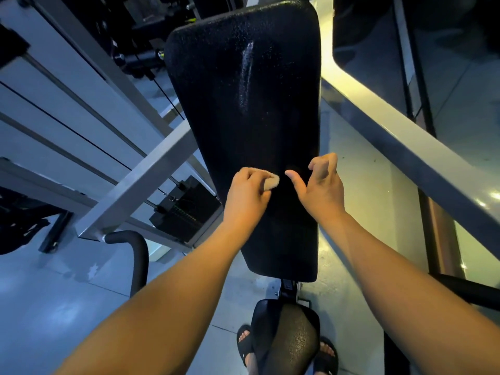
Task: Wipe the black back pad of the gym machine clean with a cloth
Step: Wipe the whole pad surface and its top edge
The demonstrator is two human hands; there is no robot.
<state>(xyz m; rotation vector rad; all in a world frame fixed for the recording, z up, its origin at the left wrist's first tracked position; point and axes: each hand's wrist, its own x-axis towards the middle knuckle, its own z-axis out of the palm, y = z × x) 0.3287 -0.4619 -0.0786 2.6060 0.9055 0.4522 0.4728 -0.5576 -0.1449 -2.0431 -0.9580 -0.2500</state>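
Observation:
The long black back pad [243, 104] of the machine fills the middle of the view, its textured surface speckled with droplets and a wet streak near the top. My left hand [247, 194] grips a small tan cloth [272, 182] bunched in its fingers, held against the pad's lower half. My right hand [320, 182] hovers beside it at the pad's right edge, thumb stretched toward the cloth and fingers loosely curled, holding nothing.
Grey steel frame beams [140, 180] and a weight stack [184, 209] stand left of the pad. A curved black handle [138, 255] rises at lower left. A broad grey beam [405, 142] runs diagonally on the right. The black seat pad [286, 336] and my sandalled feet lie below.

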